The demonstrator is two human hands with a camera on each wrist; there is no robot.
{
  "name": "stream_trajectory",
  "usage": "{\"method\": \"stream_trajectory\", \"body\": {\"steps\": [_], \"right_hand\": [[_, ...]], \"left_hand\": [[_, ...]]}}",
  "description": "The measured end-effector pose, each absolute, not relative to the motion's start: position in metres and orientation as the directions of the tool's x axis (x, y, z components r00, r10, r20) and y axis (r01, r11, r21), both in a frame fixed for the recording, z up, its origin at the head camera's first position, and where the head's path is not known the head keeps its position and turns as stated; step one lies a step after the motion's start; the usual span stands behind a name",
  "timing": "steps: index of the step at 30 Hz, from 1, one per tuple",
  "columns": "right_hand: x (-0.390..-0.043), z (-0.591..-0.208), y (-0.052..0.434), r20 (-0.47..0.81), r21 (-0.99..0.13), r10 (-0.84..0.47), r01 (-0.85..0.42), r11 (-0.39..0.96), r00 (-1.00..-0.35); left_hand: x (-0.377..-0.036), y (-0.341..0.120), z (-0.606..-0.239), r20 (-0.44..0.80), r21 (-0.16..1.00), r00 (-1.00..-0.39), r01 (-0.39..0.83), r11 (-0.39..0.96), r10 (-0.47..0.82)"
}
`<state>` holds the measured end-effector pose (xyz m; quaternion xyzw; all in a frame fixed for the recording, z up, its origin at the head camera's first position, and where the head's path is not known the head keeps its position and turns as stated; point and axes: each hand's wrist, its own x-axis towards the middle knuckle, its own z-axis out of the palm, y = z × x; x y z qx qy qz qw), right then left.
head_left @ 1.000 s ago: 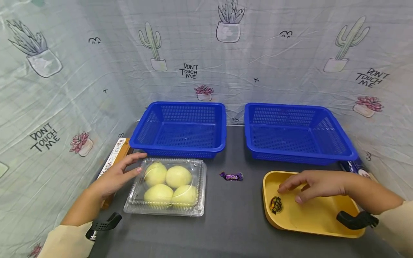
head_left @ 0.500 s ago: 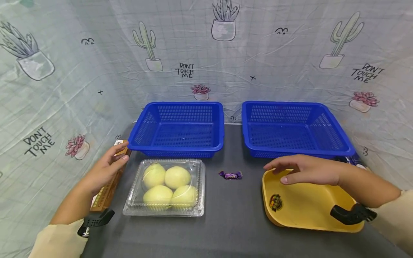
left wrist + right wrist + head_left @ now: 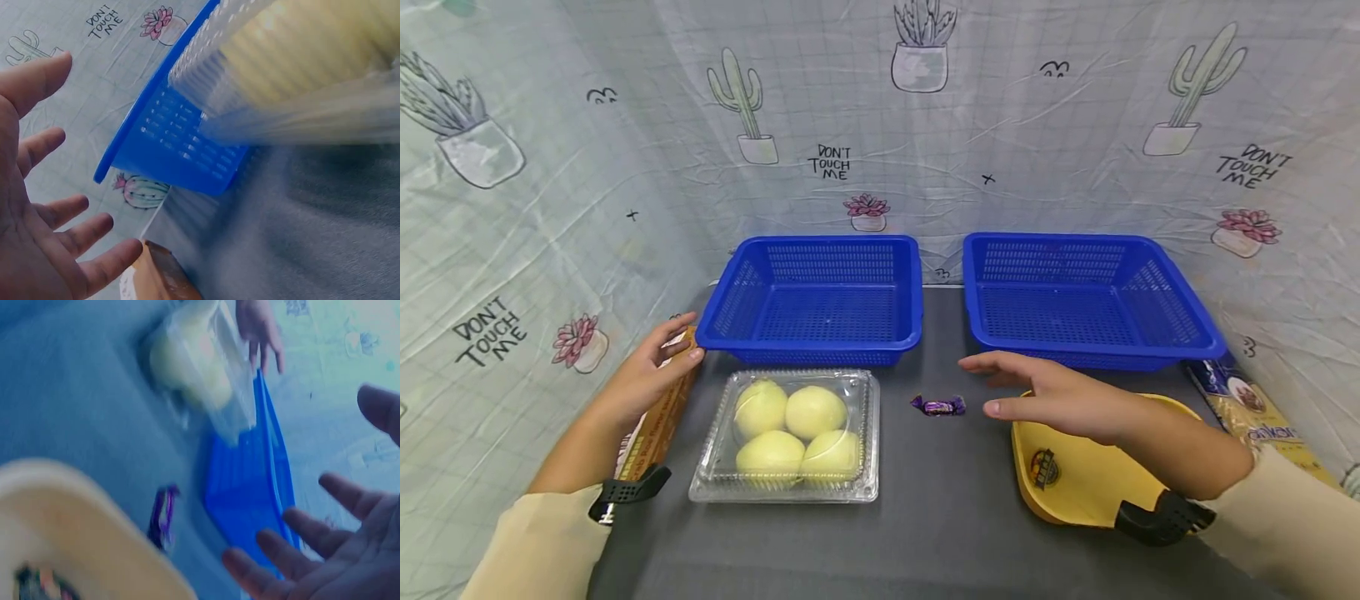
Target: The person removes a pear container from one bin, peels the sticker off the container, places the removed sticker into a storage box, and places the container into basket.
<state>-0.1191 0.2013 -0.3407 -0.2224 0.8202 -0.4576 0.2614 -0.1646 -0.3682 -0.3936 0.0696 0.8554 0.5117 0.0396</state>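
My right hand [image 3: 1052, 396] hovers over the left end of the yellow tray [image 3: 1075, 479], fingers spread and pointing left. Just beyond its fingertips lies a purple wrapped candy [image 3: 938, 406] on the grey table. Nothing is held in that hand, as the right wrist view also shows its bare palm [image 3: 356, 550]. My left hand [image 3: 647, 371] is above an orange-brown box [image 3: 662, 421], its fingers loose and near the corner of the left blue basket [image 3: 808, 346]. To its right sits a clear plastic clamshell [image 3: 784, 437] of pale yellow-green round fruit [image 3: 771, 457].
A second blue basket [image 3: 1093, 354] stands at the back right. Beyond the right forearm lies a blue and yellow packet [image 3: 1262, 417], partly hidden. A printed cloth [image 3: 850, 92] hangs behind and at both sides of the table [image 3: 917, 517].
My right hand has moved left from over the yellow tray toward the candy. The left hand has shifted left, away from the clamshell to above the box.
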Motion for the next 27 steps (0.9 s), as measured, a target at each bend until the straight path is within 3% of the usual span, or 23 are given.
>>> {"method": "stream_trajectory", "body": {"steps": [27], "right_hand": [[-0.107, -0.414, 0.083, -0.164, -0.951, -0.399, 0.037, 0.308, -0.902]], "left_hand": [[-0.198, -0.383, -0.417, 0.084, 0.912, -0.978, 0.152, 0.381, 0.19]]}}
